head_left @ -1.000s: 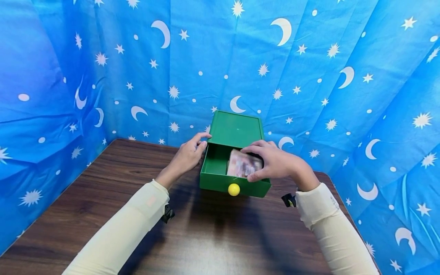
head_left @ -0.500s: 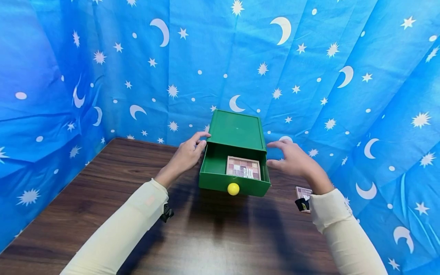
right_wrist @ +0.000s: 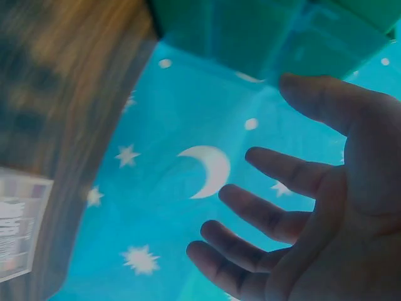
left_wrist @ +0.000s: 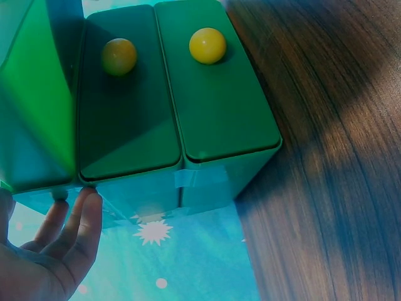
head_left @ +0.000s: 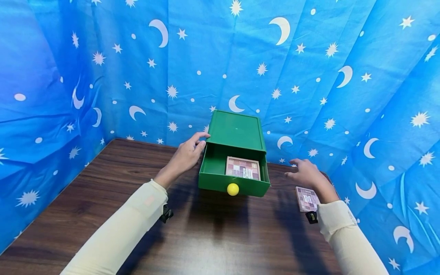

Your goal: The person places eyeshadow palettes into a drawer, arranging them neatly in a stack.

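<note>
Facing starry cloth (head_left: 206, 53); resting loose left hand (head_left: 185, 156) against green drawers (head_left: 236, 130), ideally steadying lightly; hovering right hand (head_left: 307, 175), wide, empty, near tabletop makeup palette (head_left: 306, 199).

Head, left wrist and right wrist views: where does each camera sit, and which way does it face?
Head: on the head, facing forward and down at the open drawer of the green cabinet; sleeves, left hand and right hand show.
Left wrist: on that wrist, facing two shut drawers with yellow knobs; left hand at lower left.
Right wrist: on that wrist, facing past the right hand to the starry cloth, green cabinet across the top.
Shared: head and right wrist both show the palette lying on the table.
</note>
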The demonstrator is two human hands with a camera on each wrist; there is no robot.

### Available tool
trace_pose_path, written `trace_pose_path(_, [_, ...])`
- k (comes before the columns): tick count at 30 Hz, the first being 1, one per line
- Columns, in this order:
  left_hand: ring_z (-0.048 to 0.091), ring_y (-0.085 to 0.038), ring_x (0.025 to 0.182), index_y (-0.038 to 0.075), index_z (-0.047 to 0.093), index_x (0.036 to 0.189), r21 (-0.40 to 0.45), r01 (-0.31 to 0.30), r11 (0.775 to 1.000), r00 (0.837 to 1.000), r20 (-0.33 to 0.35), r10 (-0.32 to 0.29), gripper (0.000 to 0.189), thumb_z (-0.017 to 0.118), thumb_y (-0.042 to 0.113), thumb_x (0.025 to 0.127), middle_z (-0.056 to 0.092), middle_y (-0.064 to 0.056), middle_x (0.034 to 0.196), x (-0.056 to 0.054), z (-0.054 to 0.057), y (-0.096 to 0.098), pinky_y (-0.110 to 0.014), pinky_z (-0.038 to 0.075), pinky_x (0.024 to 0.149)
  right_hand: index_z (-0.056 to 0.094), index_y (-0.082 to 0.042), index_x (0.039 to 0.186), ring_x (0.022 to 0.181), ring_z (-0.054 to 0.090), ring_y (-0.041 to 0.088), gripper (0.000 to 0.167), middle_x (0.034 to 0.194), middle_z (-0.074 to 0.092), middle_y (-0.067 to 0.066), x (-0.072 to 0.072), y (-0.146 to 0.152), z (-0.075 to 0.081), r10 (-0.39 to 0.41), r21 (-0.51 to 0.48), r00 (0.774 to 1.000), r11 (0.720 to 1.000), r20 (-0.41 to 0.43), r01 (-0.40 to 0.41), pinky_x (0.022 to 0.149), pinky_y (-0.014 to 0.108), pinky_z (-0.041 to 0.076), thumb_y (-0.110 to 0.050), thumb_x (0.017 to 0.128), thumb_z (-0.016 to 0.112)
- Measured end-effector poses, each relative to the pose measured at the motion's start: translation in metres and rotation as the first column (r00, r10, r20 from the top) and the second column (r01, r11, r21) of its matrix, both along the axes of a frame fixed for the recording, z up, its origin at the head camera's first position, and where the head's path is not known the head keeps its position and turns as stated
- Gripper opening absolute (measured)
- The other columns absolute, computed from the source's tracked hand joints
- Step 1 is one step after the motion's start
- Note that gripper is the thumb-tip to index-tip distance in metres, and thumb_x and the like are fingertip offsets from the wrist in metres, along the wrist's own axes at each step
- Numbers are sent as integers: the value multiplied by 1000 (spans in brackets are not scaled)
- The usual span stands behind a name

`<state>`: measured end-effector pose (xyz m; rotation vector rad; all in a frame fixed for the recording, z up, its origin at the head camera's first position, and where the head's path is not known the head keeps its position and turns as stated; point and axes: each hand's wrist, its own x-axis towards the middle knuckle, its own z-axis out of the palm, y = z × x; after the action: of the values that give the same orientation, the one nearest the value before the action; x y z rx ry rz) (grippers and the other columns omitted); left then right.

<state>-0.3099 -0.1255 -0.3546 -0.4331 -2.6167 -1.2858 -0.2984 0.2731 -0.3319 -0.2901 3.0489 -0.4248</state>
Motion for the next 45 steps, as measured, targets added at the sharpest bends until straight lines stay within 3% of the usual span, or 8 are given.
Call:
trace_pose_path(7, [64,-29,105,33,45,148,-2,-2,1000,1000,3,2,38,36,38,112,63,-15,139,0,0,-1,-47,50,83,43,11,146,133,38,60,65,144,45,40,-4,23,-26,-135,28,987,991,83,134,109,73,29,-30,100,61])
trace_pose_path(13, [60,-27,90,33,46,147,-6,-1,1000,1000,-4,1,37,36,37,112,67,-12,112,0,-1,-1,-44,48,78,35,11,150,128,34,65,72,148,33,45,-4,38,-47,-234,49,960,972,157,229,104,75,34,-31,98,63])
trace_pose_path(20, [64,-29,106,33,46,147,-3,3,1000,1000,-10,-3,37,36,37,112,64,-15,134,0,-1,-1,-47,49,83,29,14,151,129,29,68,81,146,28,48,-7,49,-66,-297,76,935,955,194,287,107,76,28,-37,98,63])
trace_pose_path(23, [65,-29,112,33,46,147,-5,4,1000,1000,-12,-4,37,37,37,112,64,-15,137,0,0,0,-48,50,85,23,16,151,131,23,71,86,145,23,50,-8,55,-75,-335,74,913,942,232,327,109,77,25,-40,98,62])
trace_pose_path(27, [64,-28,102,33,45,148,-12,6,1000,1000,-6,-6,37,36,37,112,66,-14,129,0,-1,0,-46,50,81,18,14,152,128,21,72,89,142,19,52,-9,63,-88,-382,72,883,923,271,377,106,78,28,-40,98,62])
trace_pose_path(32, [58,-27,84,33,45,148,-8,6,1000,1000,-3,-6,37,36,36,112,65,-11,105,1,0,0,-43,47,76,18,15,151,124,25,71,93,139,21,52,-9,70,-99,-400,84,872,916,283,393,104,77,30,-42,95,65])
trace_pose_path(40, [61,-28,96,32,46,147,-9,-1,1000,1000,-12,1,37,37,35,112,65,-13,131,1,0,-1,-46,49,82,26,17,144,114,35,64,89,125,32,48,-5,73,-107,-414,96,853,909,317,406,98,68,37,-44,93,66])
trace_pose_path(45, [59,-26,86,32,46,147,-11,-4,1000,1000,-12,4,37,37,35,112,67,-10,109,0,0,-1,-43,48,77,31,17,140,108,41,59,90,119,40,45,-5,74,-112,-419,89,853,907,312,413,98,67,40,-47,90,69])
